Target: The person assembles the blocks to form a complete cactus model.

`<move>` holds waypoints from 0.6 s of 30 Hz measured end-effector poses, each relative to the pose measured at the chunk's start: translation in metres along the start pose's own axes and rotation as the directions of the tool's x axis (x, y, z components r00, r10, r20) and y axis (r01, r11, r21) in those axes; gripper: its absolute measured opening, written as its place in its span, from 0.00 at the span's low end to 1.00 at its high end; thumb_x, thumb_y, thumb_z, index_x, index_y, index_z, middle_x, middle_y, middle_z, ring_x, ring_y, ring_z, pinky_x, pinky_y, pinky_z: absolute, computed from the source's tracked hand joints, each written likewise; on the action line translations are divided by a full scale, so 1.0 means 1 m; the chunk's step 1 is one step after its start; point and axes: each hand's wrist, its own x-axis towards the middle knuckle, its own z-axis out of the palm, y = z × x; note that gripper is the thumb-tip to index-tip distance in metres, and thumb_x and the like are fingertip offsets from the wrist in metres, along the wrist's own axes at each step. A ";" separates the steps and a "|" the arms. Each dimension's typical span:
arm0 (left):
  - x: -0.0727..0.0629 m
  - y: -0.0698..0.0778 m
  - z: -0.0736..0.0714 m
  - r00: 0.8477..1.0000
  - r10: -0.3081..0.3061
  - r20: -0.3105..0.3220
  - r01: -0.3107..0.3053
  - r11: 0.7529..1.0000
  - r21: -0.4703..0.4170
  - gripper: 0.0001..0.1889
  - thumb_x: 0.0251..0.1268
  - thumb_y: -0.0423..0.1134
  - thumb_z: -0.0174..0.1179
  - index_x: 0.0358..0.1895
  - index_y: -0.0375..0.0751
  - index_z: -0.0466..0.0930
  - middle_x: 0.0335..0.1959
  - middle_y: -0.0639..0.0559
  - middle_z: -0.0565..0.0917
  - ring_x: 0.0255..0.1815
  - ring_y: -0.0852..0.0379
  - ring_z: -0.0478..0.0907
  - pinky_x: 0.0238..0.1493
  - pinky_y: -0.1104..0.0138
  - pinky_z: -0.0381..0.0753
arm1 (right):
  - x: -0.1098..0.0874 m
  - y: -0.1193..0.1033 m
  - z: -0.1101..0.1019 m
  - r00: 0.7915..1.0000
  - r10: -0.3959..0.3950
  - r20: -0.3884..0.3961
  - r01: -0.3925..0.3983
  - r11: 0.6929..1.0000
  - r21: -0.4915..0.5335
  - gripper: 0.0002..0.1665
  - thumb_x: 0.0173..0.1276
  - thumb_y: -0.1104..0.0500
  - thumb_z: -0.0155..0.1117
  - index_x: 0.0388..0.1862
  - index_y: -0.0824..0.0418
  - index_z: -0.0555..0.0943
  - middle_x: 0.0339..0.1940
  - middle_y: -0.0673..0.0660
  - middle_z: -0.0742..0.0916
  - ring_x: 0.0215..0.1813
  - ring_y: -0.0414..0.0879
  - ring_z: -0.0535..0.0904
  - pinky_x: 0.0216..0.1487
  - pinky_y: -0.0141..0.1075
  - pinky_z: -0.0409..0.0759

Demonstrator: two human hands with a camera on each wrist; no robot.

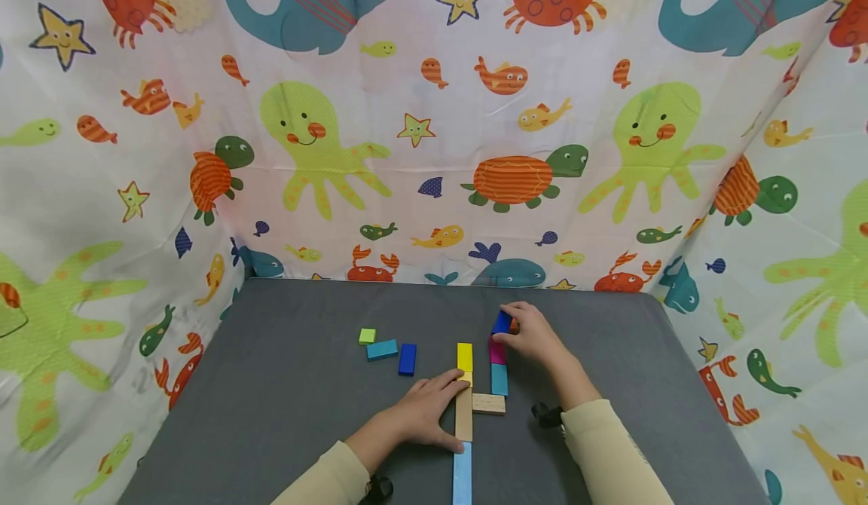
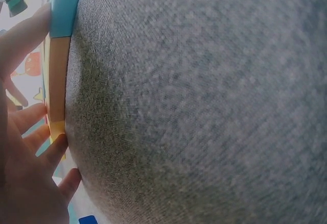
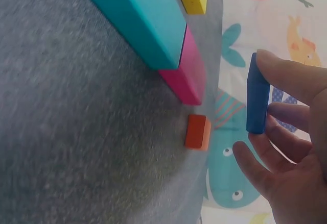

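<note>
One right hand is pinching a blue block past the edge of the magenta block. Leftward, a splayed left hand is touching a block row.

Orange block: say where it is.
In the right wrist view, the orange block sits on the table near the pink block, left of the right hand.

- Grey table with a speckled, fabric-like top.
- White cloth hanging behind the table, printed with colourful sea animals.
- The same printed cloth along the table's left and right sides.
- Soft, faintly pink light behind the table.
</note>
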 end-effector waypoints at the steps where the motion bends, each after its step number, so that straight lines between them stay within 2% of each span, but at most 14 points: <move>1: 0.000 0.000 0.000 1.000 -0.001 0.001 0.001 1.000 -0.002 0.57 0.45 0.76 0.68 0.79 0.60 0.56 0.82 0.58 0.53 0.79 0.55 0.56 0.76 0.49 0.57 | 0.001 -0.001 0.001 1.000 0.004 0.005 -0.004 1.000 0.004 0.41 0.65 0.50 0.75 0.72 0.63 0.73 0.69 0.66 0.76 0.68 0.64 0.71 0.63 0.59 0.76; 18: 0.001 -0.002 0.001 1.000 0.007 -0.010 -0.007 1.000 0.000 0.56 0.46 0.75 0.69 0.79 0.59 0.58 0.82 0.58 0.53 0.79 0.56 0.56 0.75 0.50 0.58 | 0.017 -0.014 0.017 1.000 0.000 0.022 0.000 0.999 0.037 0.41 0.64 0.50 0.75 0.73 0.61 0.72 0.71 0.64 0.75 0.70 0.63 0.71 0.65 0.58 0.74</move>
